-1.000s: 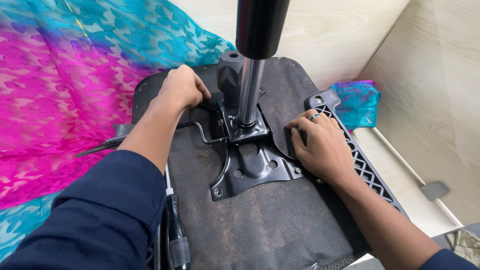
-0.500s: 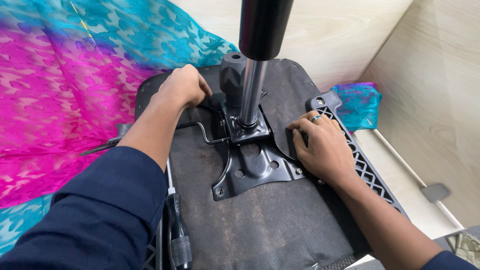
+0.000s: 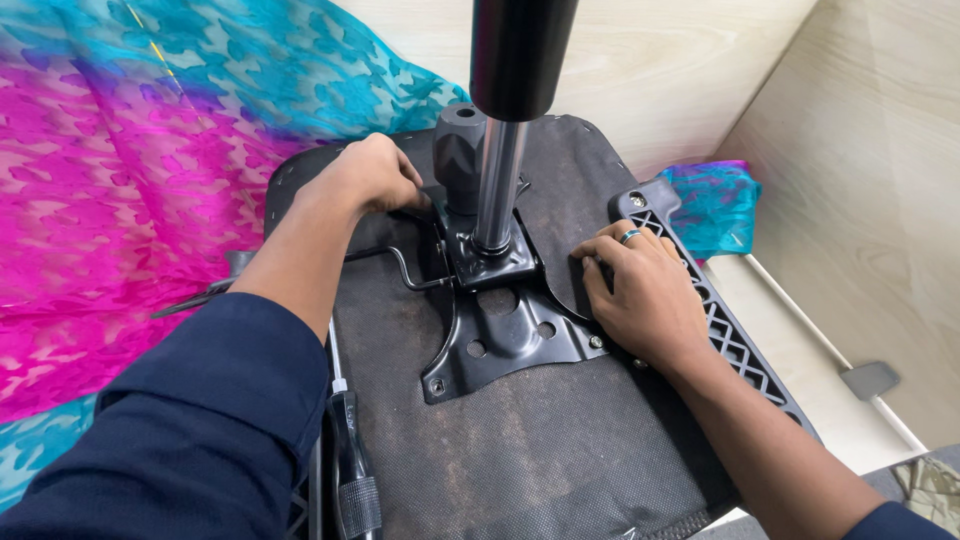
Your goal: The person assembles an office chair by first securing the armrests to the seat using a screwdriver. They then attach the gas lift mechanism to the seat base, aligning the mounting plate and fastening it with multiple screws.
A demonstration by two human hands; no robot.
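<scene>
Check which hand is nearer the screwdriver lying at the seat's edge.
Left. The left hand is up by the knob, its forearm passing over the screwdriver; the right hand rests across the seat.

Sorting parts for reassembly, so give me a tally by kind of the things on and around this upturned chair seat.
Seat base: 1
Metal mounting plate: 1
Gas cylinder: 1
Armrest bracket: 1
Screwdriver: 1
Patterned cloth: 1
Total: 6
</scene>
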